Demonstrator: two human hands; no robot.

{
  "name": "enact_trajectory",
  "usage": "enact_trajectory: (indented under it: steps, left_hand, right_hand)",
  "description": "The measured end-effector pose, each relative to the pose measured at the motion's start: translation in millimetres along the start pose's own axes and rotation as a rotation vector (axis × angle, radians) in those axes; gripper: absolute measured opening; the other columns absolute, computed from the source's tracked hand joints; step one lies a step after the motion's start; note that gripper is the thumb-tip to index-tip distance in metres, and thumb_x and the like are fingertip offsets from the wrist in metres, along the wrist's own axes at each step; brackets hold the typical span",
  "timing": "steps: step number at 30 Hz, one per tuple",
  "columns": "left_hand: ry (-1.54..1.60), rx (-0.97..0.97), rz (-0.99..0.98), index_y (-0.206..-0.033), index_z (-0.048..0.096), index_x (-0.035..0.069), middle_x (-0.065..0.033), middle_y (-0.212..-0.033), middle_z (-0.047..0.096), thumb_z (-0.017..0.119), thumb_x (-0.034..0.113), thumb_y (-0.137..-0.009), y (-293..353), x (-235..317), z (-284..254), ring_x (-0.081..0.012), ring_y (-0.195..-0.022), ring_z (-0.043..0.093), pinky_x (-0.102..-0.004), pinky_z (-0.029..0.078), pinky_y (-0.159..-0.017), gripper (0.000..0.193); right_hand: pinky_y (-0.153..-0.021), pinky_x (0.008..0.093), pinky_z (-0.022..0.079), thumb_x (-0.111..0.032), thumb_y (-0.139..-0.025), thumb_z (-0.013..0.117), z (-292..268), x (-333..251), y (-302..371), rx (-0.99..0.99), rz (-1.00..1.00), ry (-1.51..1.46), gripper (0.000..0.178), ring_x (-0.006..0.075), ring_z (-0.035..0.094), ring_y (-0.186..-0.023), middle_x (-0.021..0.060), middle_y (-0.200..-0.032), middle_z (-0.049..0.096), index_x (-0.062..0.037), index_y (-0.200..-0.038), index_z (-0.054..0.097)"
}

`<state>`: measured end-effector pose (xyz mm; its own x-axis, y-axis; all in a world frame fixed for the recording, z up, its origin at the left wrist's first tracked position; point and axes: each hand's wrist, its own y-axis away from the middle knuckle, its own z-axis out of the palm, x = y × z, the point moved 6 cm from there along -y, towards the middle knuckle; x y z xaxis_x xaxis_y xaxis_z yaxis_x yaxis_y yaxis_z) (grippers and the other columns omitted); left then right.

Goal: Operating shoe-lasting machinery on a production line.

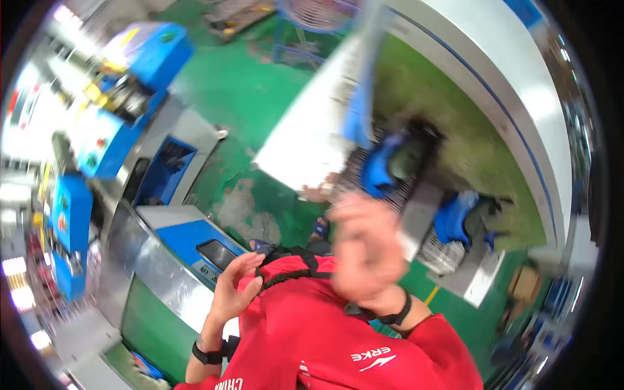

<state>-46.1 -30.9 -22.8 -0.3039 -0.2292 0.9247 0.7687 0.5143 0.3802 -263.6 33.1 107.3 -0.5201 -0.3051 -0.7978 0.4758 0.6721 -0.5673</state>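
My left hand (pixel 237 286) is raised in front of my red shirt (pixel 312 331), near the blue and silver machine front (pixel 188 240) on the left. Its thumb and fingers are apart, and nothing shows between them. Before my right side is my right hand (pixel 368 250), smeared by motion. Its fingers look bent, but whether they hold anything cannot be made out. Past it, a blurred white sheet-like panel (pixel 305 130) hangs over the floor. A blue and dark object (pixel 383 166) lies beyond my right hand, apart from it. Both wrists carry dark bands.
Blue machine units (pixel 153 62) line the left side. At the upper right stands a large pale machine casing (pixel 507 71) with a curved look. Another blue and dark item (pixel 458 221) rests on a grey plate at right. A fan (pixel 318 13) stands on the green floor (pixel 221 78).
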Motion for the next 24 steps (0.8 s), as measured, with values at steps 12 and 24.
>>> enact_trajectory:
  steps: [12, 24]
  left_hand:
    - [0.556, 1.808, 0.021, -0.131, 0.05, 0.0, -0.0113, -0.129, 0.06, 0.061, 0.006, -0.09, 331.8, -178.8, -33.0, -0.0214, -0.117, 0.058, -0.0358, 0.045, -0.103, 0.043]
    - [1.216, 2.473, -1.026, -0.149, 0.021, -0.004, -0.023, -0.149, 0.036, 0.087, 0.024, -0.068, 259.8, -226.2, 248.0, -0.0331, -0.14, 0.035, -0.0419, 0.03, -0.114, 0.108]
  right_hand:
    - [-0.097, 0.0318, 0.046, -0.001, -0.09, 0.06, 446.9, -136.1, 165.3, -1.869, 0.287, -0.446, 0.034, 0.0181, 0.056, -0.117, 0.0116, -0.121, 0.06, 0.0028, -0.123, 0.054]
    - [-0.113, 0.0532, 0.031, -0.05, -0.068, 0.08, 351.6, -170.4, 624.0, -2.605, -0.819, 0.151, 0.122, 0.0499, 0.025, -0.141, 0.0355, -0.153, 0.016, 0.0019, -0.152, 0.009]
